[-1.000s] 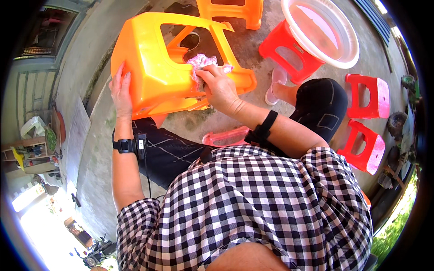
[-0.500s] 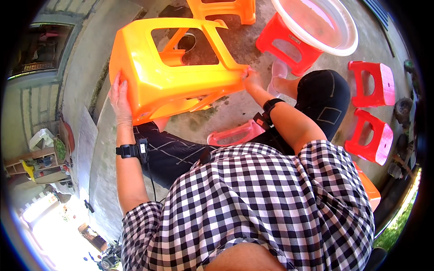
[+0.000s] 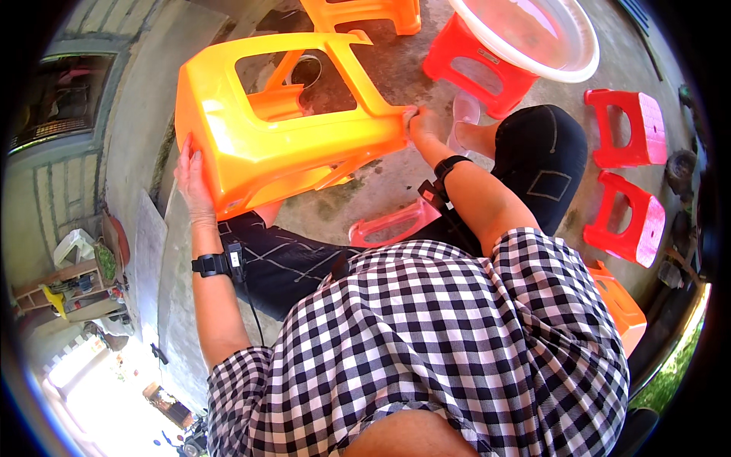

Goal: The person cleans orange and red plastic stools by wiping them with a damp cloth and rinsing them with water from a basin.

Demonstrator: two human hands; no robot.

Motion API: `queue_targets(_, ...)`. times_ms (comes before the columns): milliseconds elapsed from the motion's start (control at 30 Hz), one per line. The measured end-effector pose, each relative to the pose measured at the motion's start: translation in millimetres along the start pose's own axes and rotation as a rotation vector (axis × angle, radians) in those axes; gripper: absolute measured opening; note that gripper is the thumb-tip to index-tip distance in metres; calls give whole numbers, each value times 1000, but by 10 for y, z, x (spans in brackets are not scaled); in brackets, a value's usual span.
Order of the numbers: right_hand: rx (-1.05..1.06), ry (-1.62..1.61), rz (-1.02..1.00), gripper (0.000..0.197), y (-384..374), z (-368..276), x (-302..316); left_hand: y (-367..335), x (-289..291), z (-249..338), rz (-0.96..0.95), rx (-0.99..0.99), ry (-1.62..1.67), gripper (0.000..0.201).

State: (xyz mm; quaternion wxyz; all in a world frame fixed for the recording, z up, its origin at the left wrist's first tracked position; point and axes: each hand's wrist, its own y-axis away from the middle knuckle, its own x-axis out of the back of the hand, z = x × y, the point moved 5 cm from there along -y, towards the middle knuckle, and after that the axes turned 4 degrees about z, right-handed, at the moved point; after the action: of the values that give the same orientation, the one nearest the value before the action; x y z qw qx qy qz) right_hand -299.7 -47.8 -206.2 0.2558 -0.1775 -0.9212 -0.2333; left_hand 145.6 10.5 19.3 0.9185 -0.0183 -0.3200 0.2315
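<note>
A yellow-orange plastic stool [image 3: 293, 146] is held on its side above my lap, its seat facing left and its legs pointing right. My left hand [image 3: 193, 183] supports it at the seat end, fingers laid along the near part of the seat and the thumb near its edge. At the other end my right hand [image 3: 426, 124] is closed round the foot of a near leg; the stool hides some of its fingertips. Through the wide side opening, the inner side of the far legs shows.
A white basin [image 3: 560, 72] of water rests on a red stool [image 3: 480, 67] ahead to the right. Two red stools [image 3: 638, 129] and an orange stool [image 3: 620, 308] stand at the right. Another yellow-orange stool [image 3: 365, 14] is ahead. A pink plastic piece [image 3: 392, 225] lies between my legs.
The view has shifted slightly. My left hand has slid a little nearer to me along the seat. The right hand keeps its hold on the stool's leg.
</note>
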Motion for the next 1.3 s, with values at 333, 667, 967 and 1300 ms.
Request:
queue_targets(333,492,-138,-48,27,-7,-348,-231,-36,-39,4,0,2,41,51)
queue_targets(667,-8,350,79,32,-283,361,-73,0,-69,98,6,-27,-18,52)
queue_targets(967,208,247,87,41,-376,503,-87,-65,-55,-67,6,-1,95,51)
queue_targets(1300,34,376,-167,30,-529,458,-72,5,-102,181,14,-5,50,51)
